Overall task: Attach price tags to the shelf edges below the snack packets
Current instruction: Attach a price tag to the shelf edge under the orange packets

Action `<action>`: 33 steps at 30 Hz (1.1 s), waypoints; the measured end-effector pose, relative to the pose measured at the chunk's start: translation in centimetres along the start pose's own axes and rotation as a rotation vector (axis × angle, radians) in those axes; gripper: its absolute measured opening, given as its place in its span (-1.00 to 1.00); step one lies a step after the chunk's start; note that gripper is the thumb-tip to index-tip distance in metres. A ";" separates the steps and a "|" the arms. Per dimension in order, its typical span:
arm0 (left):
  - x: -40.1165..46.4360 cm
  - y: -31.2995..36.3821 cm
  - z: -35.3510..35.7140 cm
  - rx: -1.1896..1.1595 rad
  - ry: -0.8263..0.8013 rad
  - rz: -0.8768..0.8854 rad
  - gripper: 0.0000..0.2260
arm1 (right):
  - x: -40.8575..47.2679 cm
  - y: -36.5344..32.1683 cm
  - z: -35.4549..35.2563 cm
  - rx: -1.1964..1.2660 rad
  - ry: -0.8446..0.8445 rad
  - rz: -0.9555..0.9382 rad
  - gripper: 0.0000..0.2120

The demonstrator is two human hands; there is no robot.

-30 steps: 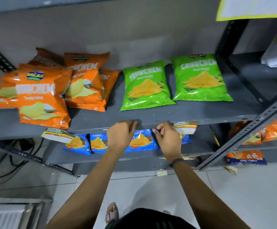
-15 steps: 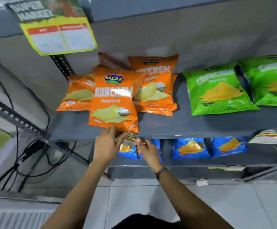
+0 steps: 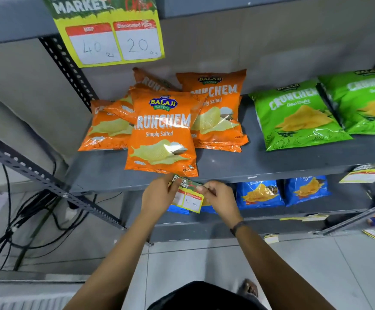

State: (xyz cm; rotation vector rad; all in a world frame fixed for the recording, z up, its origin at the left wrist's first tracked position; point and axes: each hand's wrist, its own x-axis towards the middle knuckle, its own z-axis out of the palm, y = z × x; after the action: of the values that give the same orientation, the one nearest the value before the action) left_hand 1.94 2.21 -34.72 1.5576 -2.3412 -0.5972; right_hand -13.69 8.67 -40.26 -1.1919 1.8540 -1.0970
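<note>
Hands at shelf front edge (image 3: 226, 175), below orange packet (image 3: 162, 135). Left hand (image 3: 157, 198) and right hand (image 3: 221, 199) each pinch a side of price tag (image 3: 187, 195) — held taut and level, seemingly to line it up under that packet.
</note>
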 end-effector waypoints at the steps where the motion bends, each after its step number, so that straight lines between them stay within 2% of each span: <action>1: -0.5 -0.5 -0.1 0.014 0.015 0.013 -0.81 | -0.2 -0.3 -0.2 -0.104 -0.005 -0.062 -0.70; 3: -1.3 -1.8 -0.4 0.083 0.041 0.046 -0.82 | -0.8 -1.4 -0.6 -0.338 -0.033 -0.173 -0.78; 6: -1.8 -3.3 -0.4 0.228 0.031 0.054 -0.83 | -1.1 -3.1 0.0 -0.691 -0.073 -0.288 -0.75; 10: -1.6 -3.6 -0.3 0.386 0.026 0.032 -0.74 | -0.8 -4.1 1.1 -0.970 -0.006 -0.349 -0.76; 12: -1.3 -3.5 -0.1 0.443 0.028 0.016 -0.69 | -0.4 -4.1 1.6 -1.105 0.020 -0.276 -0.64; 15: -0.8 -3.4 0.2 0.496 0.021 -0.015 -0.65 | 0.4 -4.0 1.9 -1.091 0.101 -0.232 -0.62; 22: 0.2 -3.7 0.6 0.491 0.041 -0.023 -0.67 | 0.8 -4.3 1.9 -1.102 0.130 -0.240 -0.53; 24: -0.1 -3.9 0.6 0.497 0.060 -0.010 -0.67 | 0.5 -4.4 1.7 -1.117 0.163 -0.238 -0.57; 27: -0.5 -3.9 0.4 0.481 0.099 0.007 -0.66 | 0.2 -4.6 1.1 -0.981 0.093 -0.280 -0.72; 29: -0.4 -3.6 0.1 0.450 0.117 0.021 -0.68 | 0.3 -4.6 0.7 -0.878 0.085 -0.272 -0.72; 33: 0.4 -3.3 -0.4 0.431 0.115 0.037 -0.66 | 0.5 -4.8 0.8 -0.829 0.122 -0.239 -0.69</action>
State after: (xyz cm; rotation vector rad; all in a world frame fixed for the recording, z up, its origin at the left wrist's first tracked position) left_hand 4.65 0.67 -35.94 1.6567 -2.5158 0.0145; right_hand -11.46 6.84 -36.31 -1.8674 2.4044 -0.4984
